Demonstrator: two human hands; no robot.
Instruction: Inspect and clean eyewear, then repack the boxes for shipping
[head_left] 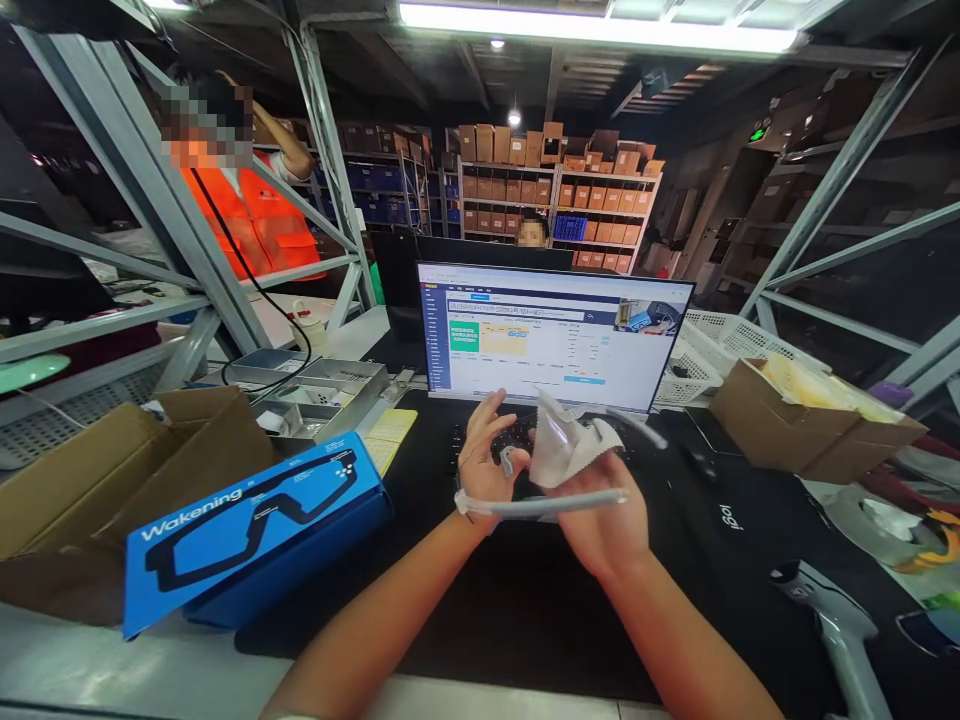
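— What have you got in your hands?

— My right hand (pixel 604 525) is closed round a white pouch (pixel 568 447), crumpled, held up just in front of me. My left hand (pixel 486 462) has its fingers spread wide, palm turned toward the pouch, with a small grey piece (pixel 508 460) by the thumb; whether I am gripping it I cannot tell.

— And that pale thing below?

— A slim whitish bar (pixel 541 507), blurred, runs from my left wrist across to my right hand. Both hands hover over the black mat (pixel 525 610).

— What lies around them?

— At twelve o'clock the monitor (pixel 555 335) stands lit, just behind the pouch. At eight o'clock a blue box (pixel 255 530) printed "Wakening" leans tilted against an open cardboard carton (pixel 82 490). At ten o'clock sit metal trays (pixel 330 385). At two o'clock there is a second cardboard box (pixel 795 425), its flaps open. At four o'clock a grey handheld scanner (pixel 832 620) rests on the mat, well apart from my hands.

— Anyone else?

— A person in an orange vest (pixel 259 225) at eleven o'clock, beyond the steel frame.
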